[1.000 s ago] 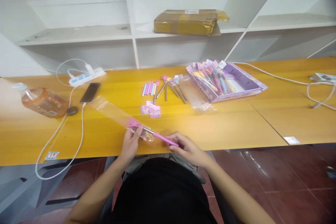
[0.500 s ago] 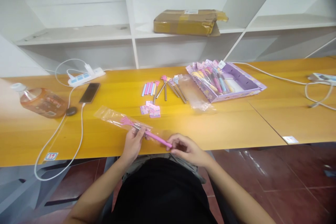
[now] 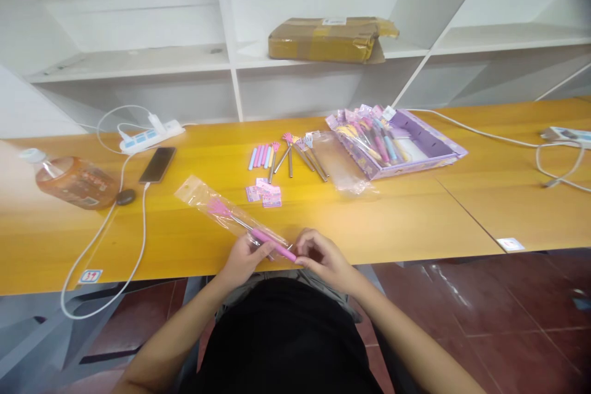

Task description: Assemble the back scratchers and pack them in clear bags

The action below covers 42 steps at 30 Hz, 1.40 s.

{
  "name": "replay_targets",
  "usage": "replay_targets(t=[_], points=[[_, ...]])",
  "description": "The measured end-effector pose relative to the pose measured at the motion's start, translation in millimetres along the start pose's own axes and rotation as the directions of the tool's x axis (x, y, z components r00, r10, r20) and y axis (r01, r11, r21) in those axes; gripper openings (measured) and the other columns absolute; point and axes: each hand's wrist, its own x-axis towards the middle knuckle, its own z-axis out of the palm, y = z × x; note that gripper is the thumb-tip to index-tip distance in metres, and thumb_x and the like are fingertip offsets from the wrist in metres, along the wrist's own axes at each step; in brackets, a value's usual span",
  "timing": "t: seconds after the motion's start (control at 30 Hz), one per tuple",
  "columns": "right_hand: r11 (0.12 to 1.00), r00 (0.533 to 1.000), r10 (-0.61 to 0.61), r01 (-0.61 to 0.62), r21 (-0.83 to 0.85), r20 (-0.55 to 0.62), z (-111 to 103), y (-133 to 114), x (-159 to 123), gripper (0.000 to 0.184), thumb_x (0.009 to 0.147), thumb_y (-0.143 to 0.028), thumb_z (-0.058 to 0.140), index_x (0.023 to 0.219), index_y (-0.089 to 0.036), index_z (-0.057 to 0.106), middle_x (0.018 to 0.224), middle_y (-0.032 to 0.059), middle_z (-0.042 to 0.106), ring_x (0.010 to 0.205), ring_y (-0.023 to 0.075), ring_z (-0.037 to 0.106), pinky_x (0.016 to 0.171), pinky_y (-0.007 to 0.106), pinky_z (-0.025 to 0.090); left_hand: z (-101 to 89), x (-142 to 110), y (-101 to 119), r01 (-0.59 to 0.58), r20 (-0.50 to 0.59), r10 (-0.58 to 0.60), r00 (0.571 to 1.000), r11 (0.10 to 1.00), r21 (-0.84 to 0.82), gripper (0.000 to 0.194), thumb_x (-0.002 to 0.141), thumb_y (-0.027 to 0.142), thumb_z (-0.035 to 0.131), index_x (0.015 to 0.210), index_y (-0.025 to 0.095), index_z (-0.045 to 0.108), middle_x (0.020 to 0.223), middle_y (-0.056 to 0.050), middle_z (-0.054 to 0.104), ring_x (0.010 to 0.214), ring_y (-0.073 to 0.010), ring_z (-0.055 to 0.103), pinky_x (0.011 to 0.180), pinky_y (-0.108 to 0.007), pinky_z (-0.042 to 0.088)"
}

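A back scratcher (image 3: 273, 244) with a pink hand-shaped head, a metal rod and a pink handle lies slanted over the table's front edge, inside or against a clear plastic bag (image 3: 194, 192); I cannot tell which. My left hand (image 3: 247, 260) is closed round the handle and the bag. The fingers of my right hand (image 3: 323, 258) pinch the handle's lower end. Beyond my hands lie small printed cards (image 3: 271, 198), several loose coloured handles (image 3: 261, 156) and several metal rods with hand-shaped heads (image 3: 290, 159).
A purple display box (image 3: 429, 132) holds bagged scratchers (image 3: 381, 141), with a clear bag (image 3: 346, 180) beside it. On the left are a bottle (image 3: 76, 180), a phone (image 3: 157, 164), a white cable (image 3: 144, 228) and a power strip (image 3: 152, 138). A taped carton (image 3: 323, 43) sits on the shelf.
My left hand has slid down from the metal rod to the pink handle, nearer my right hand. More of the metal rod now shows, and the bag lies further along the handle.
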Motion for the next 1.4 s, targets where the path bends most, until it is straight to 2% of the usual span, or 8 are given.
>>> replay_targets(t=[0.17, 0.43, 0.57, 0.7, 0.77, 0.9, 1.1, 1.4], points=[[0.990, 0.996, -0.074, 0.079, -0.118, 0.041, 4.3, -4.8, 1.4, 0.037, 0.109, -0.054, 0.068, 0.135, -0.028, 0.062, 0.094, 0.0009, 0.059, 0.082, 0.0184, 0.059, 0.077, 0.032, 0.052, 1.4, -1.8, 1.4, 0.033, 0.125, -0.042, 0.991, 0.997, 0.071, 0.035, 0.097, 0.052, 0.077, 0.098, 0.018, 0.085, 0.097, -0.011, 0.085, 0.092, -0.0272, 0.079, 0.086, -0.035, 0.063], [0.963, 0.991, -0.100, 0.118, -0.241, 0.084, 6.3, -9.9, 3.3, 0.024, 0.107, -0.047, 0.072, 0.120, -0.027, 0.068, 0.094, 0.0012, 0.053, 0.079, 0.0185, 0.053, 0.071, 0.032, 0.045, 1.4, -3.0, 5.5, 0.050, 0.209, -0.076, 0.975, 0.991, 0.128, 0.024, 0.100, 0.042, 0.076, 0.097, 0.019, 0.083, 0.097, -0.008, 0.085, 0.091, -0.0253, 0.079, 0.084, -0.032, 0.060], [0.973, 0.994, -0.098, 0.107, -0.205, 0.056, 4.2, -7.4, 2.0, 0.024, 0.107, -0.044, 0.074, 0.121, -0.028, 0.064, 0.101, 0.0017, 0.054, 0.080, 0.0171, 0.054, 0.071, 0.031, 0.047, 1.6, -4.4, 2.4, 0.037, 0.147, -0.061, 0.987, 0.986, 0.161, 0.031, 0.101, 0.047, 0.073, 0.096, 0.018, 0.083, 0.095, -0.009, 0.084, 0.090, -0.0255, 0.078, 0.082, -0.032, 0.060], [0.984, 0.985, -0.147, 0.156, -0.092, 0.095, -1.8, -2.7, 1.3, 0.047, 0.094, -0.043, 0.090, 0.129, -0.030, 0.061, 0.119, 0.0043, 0.050, 0.085, 0.0151, 0.059, 0.074, 0.030, 0.056, -0.6, -4.6, -4.5, 0.053, 0.018, -0.056, 0.998, 0.987, 0.152, 0.040, 0.100, 0.054, 0.072, 0.094, 0.016, 0.081, 0.091, -0.010, 0.083, 0.085, -0.0254, 0.076, 0.081, -0.033, 0.060], [0.979, 0.977, -0.173, 0.185, -0.090, 0.122, -2.3, -0.5, 1.2, 0.037, 0.099, -0.037, 0.085, 0.128, -0.030, 0.064, 0.123, 0.0057, 0.049, 0.086, 0.0145, 0.060, 0.074, 0.030, 0.057, -0.9, -4.5, -4.8, 0.068, -0.005, -0.068, 0.998, 0.988, 0.140, 0.040, 0.100, 0.055, 0.072, 0.093, 0.016, 0.079, 0.091, -0.010, 0.082, 0.086, -0.0249, 0.076, 0.082, -0.033, 0.060], [0.956, 0.965, -0.226, 0.245, -0.161, 0.130, 1.6, 0.8, 1.5, 0.009, 0.109, -0.022, 0.067, 0.116, -0.026, 0.073, 0.123, 0.0078, 0.050, 0.091, 0.0155, 0.063, 0.076, 0.030, 0.057, 2.1, -4.8, 1.8, 0.027, 0.033, -0.035, 0.999, 0.976, 0.215, 0.032, 0.100, 0.047, 0.071, 0.094, 0.017, 0.077, 0.096, -0.008, 0.082, 0.092, -0.0249, 0.075, 0.086, -0.033, 0.060], [0.923, 0.938, -0.329, 0.343, -0.173, 0.105, 1.3, -1.4, 1.8, 0.010, 0.107, -0.018, 0.072, 0.112, -0.024, 0.078, 0.119, 0.0082, 0.056, 0.095, 0.0167, 0.067, 0.081, 0.031, 0.058, 4.2, -4.9, 3.1, 0.023, 0.087, -0.056, 0.995, 0.941, 0.337, 0.030, 0.105, 0.044, 0.064, 0.095, 0.018, 0.074, 0.095, -0.006, 0.081, 0.089, -0.0234, 0.074, 0.081, -0.031, 0.057], [0.903, 0.917, -0.379, 0.396, -0.169, 0.123, 0.6, 1.9, 0.8, 0.024, 0.107, -0.014, 0.072, 0.123, -0.028, 0.082, 0.107, 0.0067, 0.070, 0.097, 0.0181, 0.070, 0.084, 0.031, 0.059, 5.0, -6.3, 5.5, 0.001, 0.170, -0.103, 0.980, 0.858, 0.514, 0.024, 0.100, 0.043, 0.071, 0.094, 0.019, 0.070, 0.079, 0.000, 0.073, 0.073, -0.0191, 0.067, 0.067, -0.029, 0.048]])
